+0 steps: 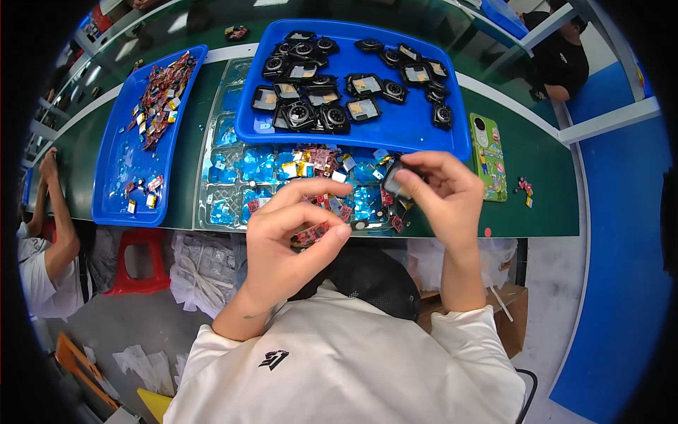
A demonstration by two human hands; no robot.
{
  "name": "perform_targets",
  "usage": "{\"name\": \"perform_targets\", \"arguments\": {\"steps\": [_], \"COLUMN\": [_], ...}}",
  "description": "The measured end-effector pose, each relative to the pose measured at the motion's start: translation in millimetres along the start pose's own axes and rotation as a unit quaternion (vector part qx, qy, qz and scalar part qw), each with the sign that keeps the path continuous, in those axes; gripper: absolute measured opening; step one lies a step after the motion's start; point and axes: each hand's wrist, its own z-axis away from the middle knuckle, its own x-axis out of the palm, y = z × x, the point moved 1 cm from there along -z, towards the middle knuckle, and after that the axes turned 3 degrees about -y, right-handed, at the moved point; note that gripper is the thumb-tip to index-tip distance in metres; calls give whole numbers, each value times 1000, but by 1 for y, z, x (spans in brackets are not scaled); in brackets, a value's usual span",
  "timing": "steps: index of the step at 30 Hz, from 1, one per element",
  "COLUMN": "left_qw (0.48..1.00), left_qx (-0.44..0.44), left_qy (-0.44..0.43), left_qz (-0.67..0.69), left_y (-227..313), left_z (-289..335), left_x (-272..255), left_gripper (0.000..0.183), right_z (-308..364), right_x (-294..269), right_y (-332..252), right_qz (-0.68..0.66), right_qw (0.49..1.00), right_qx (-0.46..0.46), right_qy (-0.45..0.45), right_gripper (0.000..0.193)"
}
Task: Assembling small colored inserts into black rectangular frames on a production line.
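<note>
My left hand (272,244) is curled around a small red circuit board (308,235), which sits against the palm and fingers. To its right, my right hand (452,201) pinches a black smartwatch casing (393,182) between thumb and fingers; part of the casing is hidden. Both hands hover above a clear compartment tray (209,180) with blue film pieces in its pockets. Heaped on that tray are loose red boards and silver-and-yellow batteries (305,169). Just beyond, a blue tray (413,138) holds several black smartwatch casings (300,113), some showing pale inner pads.
A second blue tray (116,184) on the left carries piled red boards and batteries (166,92). A green patterned phone (489,159) lies at the right, beside a few small parts (525,189). Another person's arm (62,205) shows at far left, near a red stool (140,261).
</note>
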Motion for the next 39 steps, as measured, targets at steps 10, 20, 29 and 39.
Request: {"name": "perform_targets", "arguments": {"steps": [10, 20, 29, 39], "left_qw": [999, 998, 998, 981], "left_qx": [-5, -34, -25, -120], "left_qy": [-26, -30, 11, -1], "left_qz": [-31, -41, -57, 155], "left_y": [-10, -15, -15, -11], "left_z": [-11, -15, 4, 14], "left_x": [8, 9, 16, 15], "left_gripper": [5, 7, 14, 11], "right_z": [29, 30, 36, 34], "right_x": [29, 28, 35, 34], "right_y": [-6, -7, -4, -2], "right_qz": [-33, 10, 56, 57], "right_qw": [993, 993, 996, 997], "right_qx": [43, 12, -51, -41], "right_qy": [-102, -119, -54, 13], "right_gripper": [28, 26, 18, 16]}}
